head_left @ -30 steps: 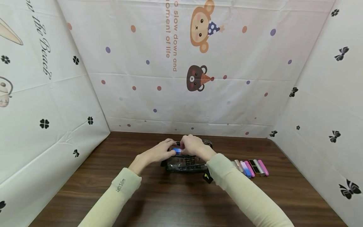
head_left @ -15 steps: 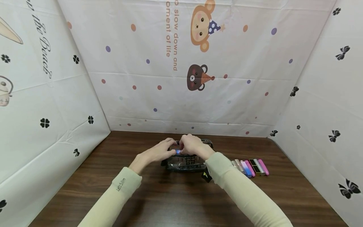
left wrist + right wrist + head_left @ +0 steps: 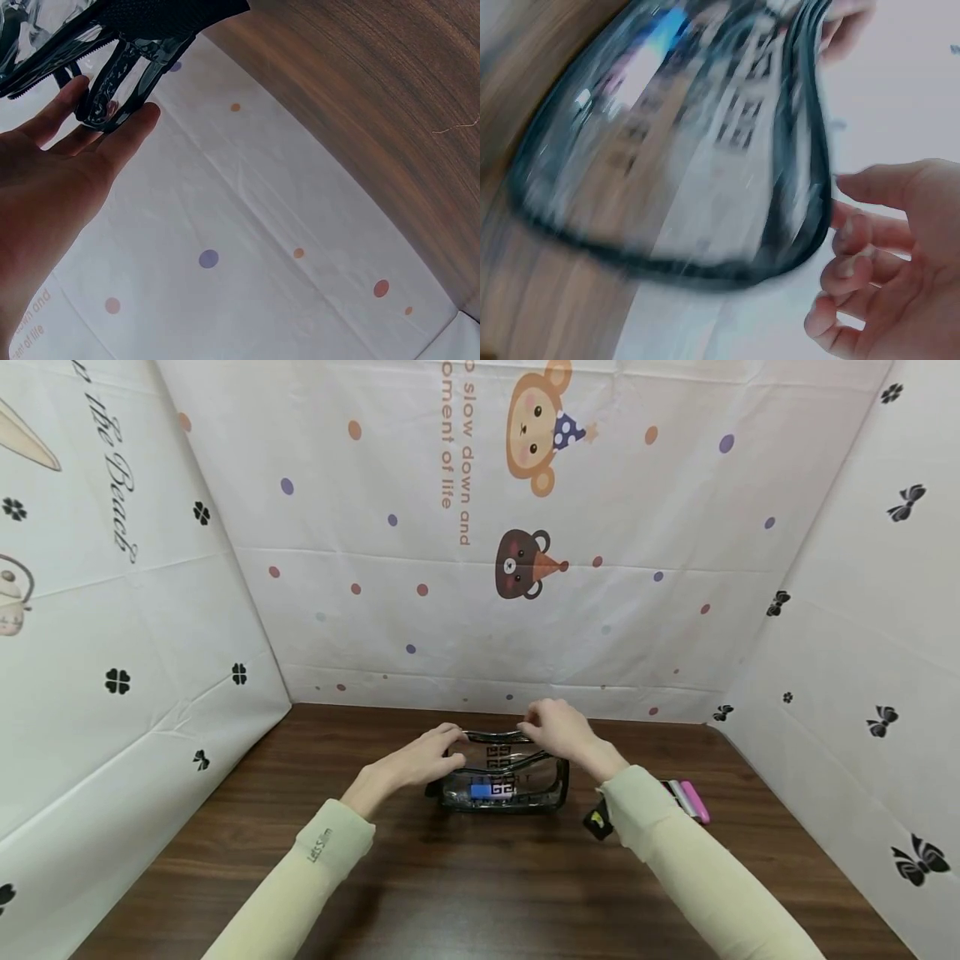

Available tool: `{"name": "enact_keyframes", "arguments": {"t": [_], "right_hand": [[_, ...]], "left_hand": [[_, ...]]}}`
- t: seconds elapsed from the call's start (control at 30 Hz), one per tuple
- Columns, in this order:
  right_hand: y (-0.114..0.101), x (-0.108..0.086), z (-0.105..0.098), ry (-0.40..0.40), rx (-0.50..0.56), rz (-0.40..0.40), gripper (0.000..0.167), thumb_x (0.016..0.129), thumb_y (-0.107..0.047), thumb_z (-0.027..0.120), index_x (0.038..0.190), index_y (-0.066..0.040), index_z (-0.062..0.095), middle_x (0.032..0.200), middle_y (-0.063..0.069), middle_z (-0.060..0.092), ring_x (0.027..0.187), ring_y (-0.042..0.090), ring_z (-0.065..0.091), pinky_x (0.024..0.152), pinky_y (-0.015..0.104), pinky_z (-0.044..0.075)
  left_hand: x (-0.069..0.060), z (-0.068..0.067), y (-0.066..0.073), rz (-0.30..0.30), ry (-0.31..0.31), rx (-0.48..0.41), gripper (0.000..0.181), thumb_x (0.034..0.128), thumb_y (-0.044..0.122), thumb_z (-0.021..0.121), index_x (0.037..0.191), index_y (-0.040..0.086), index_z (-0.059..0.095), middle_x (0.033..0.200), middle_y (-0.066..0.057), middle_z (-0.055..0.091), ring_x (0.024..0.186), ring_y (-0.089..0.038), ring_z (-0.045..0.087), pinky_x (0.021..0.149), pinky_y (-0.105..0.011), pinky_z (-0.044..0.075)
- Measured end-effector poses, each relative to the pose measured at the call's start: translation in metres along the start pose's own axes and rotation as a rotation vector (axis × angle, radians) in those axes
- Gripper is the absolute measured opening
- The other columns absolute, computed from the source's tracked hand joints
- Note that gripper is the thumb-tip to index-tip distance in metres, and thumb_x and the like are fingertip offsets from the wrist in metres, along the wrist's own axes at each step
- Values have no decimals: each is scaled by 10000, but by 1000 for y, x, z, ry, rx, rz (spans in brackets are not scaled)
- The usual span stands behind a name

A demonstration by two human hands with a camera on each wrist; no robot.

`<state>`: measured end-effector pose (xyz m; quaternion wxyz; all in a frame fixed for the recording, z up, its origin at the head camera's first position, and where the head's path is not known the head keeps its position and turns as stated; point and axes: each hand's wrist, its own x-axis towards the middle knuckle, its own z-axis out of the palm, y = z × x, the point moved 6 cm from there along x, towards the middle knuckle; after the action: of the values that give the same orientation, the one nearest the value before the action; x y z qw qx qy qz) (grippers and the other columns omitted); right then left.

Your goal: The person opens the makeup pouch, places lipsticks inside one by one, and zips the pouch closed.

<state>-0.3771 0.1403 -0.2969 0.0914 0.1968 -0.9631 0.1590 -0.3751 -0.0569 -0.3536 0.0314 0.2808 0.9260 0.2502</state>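
Note:
A clear pouch with black trim [image 3: 536, 797] stands on the table, its top parted. Inside, low at the left, lies a blue-and-pink tube [image 3: 482, 792], blurred in the right wrist view [image 3: 649, 56]. My left hand [image 3: 408, 762] grips the pouch's left end, thumb in front and fingers behind; the left wrist view shows its fingers [image 3: 129, 136] against the black trim. By the upper right rim is my right hand [image 3: 564, 731], fingers loosely bent and nothing seen in them; in the right wrist view this hand [image 3: 900, 262] is beside the pouch edge, contact unclear.
At the right of the brown table [image 3: 450, 893], a pink tube [image 3: 695, 802] and a silver one [image 3: 682, 798] show past my right sleeve, which hides other items. A small black thing with a yellow mark [image 3: 598, 821] is beside that sleeve. Printed white cloth [image 3: 337, 635] surrounds the table.
My right hand has let go of the blue-and-pink tube, which now lies low in the pouch, and has moved right to the upper rim. The left hand has hardly moved.

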Motion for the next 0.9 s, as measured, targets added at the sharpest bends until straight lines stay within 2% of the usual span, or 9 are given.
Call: {"name": "enact_keyframes", "arguments": {"t": [0.07, 0.17, 0.23, 0.33, 0.43, 0.57, 0.7, 0.9], "right_hand": [[18, -6, -4, 33, -6, 33, 176, 941, -214, 591, 919, -68, 687, 755, 40, 670, 558, 129, 547, 522, 290, 431], [48, -17, -5, 22, -46, 106, 184, 946, -203, 568, 942, -48, 668, 754, 59, 657, 580, 157, 555, 523, 317, 436], [66, -24, -4, -23, -81, 159, 183, 935, -201, 573, 934, -45, 668, 768, 71, 659, 601, 173, 562, 532, 339, 442], [91, -38, 3, -133, -109, 233, 179, 915, -199, 599, 930, -35, 670, 783, 91, 657, 609, 182, 554, 527, 335, 421], [109, -52, 12, -228, -131, 275, 180, 900, -189, 635, 951, -18, 653, 795, 99, 648, 614, 190, 546, 522, 329, 386], [123, -65, 22, -280, -200, 297, 200, 863, -191, 683, 952, -19, 635, 822, 92, 647, 671, 201, 566, 549, 364, 413], [130, -73, 33, -299, -270, 338, 150, 816, -185, 685, 847, -56, 614, 799, 87, 631, 682, 214, 547, 572, 400, 421], [129, -77, 47, -333, -266, 360, 170, 755, -175, 733, 808, -82, 602, 771, 77, 604, 665, 204, 525, 583, 380, 401]], "left_hand": [[-1, 0, 0, -1, -4, -1, 472, 941, 303, 439, 1368, 114, 505, 1488, -68, 399, 1310, -263, 451, 1041, -457, 392], [-2, 0, 0, -6, -6, -10, 468, 943, 298, 441, 1368, 113, 507, 1491, -65, 395, 1308, -259, 451, 1035, -458, 395], [-2, -1, -1, -7, -8, -15, 471, 945, 297, 438, 1372, 112, 503, 1493, -63, 392, 1306, -258, 450, 1032, -458, 396], [-1, -1, -1, -12, -11, -15, 497, 940, 316, 429, 1386, 106, 491, 1502, -59, 381, 1309, -254, 445, 1036, -458, 394], [-1, -1, -2, -9, -9, -13, 503, 934, 321, 427, 1383, 103, 492, 1499, -61, 384, 1297, -251, 453, 1032, -460, 398], [-1, -1, -2, -9, -6, -4, 497, 939, 322, 427, 1381, 104, 494, 1490, -55, 392, 1287, -248, 459, 1031, -453, 399], [-2, 0, -1, -5, -8, -9, 500, 939, 316, 428, 1383, 94, 491, 1490, -59, 392, 1293, -256, 456, 1028, -462, 398], [-2, 1, 0, -7, -10, -8, 501, 931, 328, 426, 1379, 115, 494, 1494, -55, 389, 1284, -248, 464, 1022, -456, 404]]}}
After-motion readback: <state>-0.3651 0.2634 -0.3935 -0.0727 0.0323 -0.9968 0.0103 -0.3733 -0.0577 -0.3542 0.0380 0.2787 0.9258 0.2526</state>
